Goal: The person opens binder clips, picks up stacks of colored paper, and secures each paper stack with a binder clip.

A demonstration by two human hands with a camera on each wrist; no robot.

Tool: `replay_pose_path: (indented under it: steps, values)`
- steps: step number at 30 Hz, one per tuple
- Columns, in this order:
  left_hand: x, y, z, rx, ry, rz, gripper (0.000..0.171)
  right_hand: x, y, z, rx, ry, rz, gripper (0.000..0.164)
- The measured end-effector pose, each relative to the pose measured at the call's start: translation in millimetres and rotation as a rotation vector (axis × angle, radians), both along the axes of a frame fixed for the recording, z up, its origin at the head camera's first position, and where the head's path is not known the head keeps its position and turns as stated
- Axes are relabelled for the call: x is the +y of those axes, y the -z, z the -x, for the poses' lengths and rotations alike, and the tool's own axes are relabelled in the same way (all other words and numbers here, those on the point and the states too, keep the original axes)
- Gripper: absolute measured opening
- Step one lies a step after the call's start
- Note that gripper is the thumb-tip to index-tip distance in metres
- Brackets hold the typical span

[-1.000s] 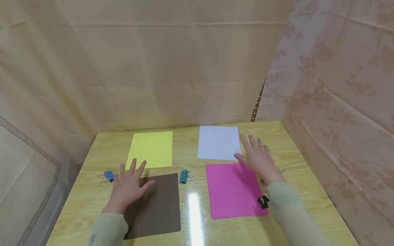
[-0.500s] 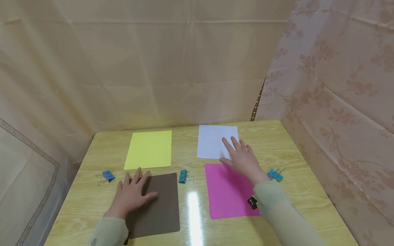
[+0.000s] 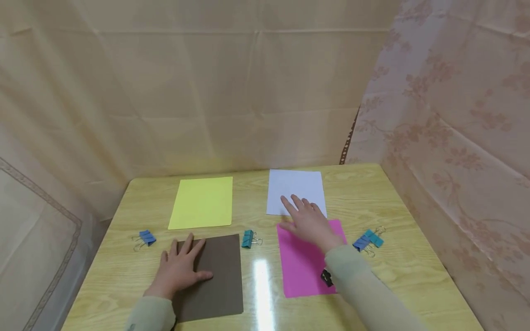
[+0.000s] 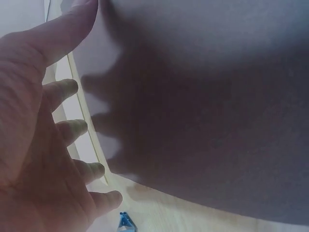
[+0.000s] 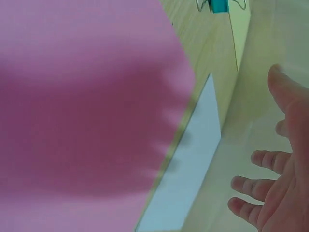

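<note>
My left hand (image 3: 180, 271), its fingers spread and straight, is over the left part of a dark brown square sheet of paper (image 3: 221, 289). In the left wrist view its shadow falls on the brown sheet (image 4: 217, 121), apart from the fingers. Palm down, my right hand (image 3: 309, 224) reaches across the far edge of a magenta sheet (image 3: 302, 271), with its fingertips overlapping a white sheet (image 3: 285, 184). The right wrist view shows those fingers (image 5: 253, 186) loosely extended with nothing in them, and their shadow on the magenta sheet (image 5: 96, 121).
A yellow sheet (image 3: 203, 202) lies at the back left of the wooden table (image 3: 103, 280). Binder clips lie about: one blue (image 3: 146, 237) at left, one teal (image 3: 247, 239) in the middle, a blue (image 3: 361, 243) and a teal (image 3: 375, 238) together at right. Curtains (image 3: 248, 92) enclose the table.
My right hand has moved left and nearer, from the white sheet's right edge to over the magenta sheet, uncovering the right-hand clips. My left hand has come back from the yellow sheet's edge.
</note>
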State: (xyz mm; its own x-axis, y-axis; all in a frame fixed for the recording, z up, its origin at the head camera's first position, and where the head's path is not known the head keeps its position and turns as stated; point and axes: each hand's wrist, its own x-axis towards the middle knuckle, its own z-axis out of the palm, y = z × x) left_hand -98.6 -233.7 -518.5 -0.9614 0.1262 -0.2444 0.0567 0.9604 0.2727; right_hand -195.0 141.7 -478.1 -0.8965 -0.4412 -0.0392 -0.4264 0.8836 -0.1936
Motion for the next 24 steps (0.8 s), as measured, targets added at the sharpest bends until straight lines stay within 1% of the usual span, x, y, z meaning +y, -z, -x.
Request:
replay_pose_path:
  steps: [4, 10, 13, 20, 24]
  values:
    - [2, 2.0, -0.2, -0.003, 0.008, -0.006, 0.103, -7, 3.6, -1.4, -0.018, -0.017, 0.008, 0.081]
    - [0, 6.1, 0.8, -0.007, -0.006, 0.001, 0.104, -21, 8.2, -2.0, 0.026, -0.077, -0.003, 0.078]
    - [-1, 7.1, 2.0, -0.011, -0.01, 0.001, 0.104, -29, 9.1, -2.4, 0.028, -0.099, -0.009, 0.076]
    - [0, 7.8, 1.8, -0.025, -0.023, -0.007, 0.106, -47, 10.2, -6.1, -0.011, -0.13, -0.023, 0.073]
    - [0, 8.5, 0.6, -0.026, -0.025, -0.006, 0.105, -53, 15.7, -8.6, -0.028, -0.132, -0.032, 0.073]
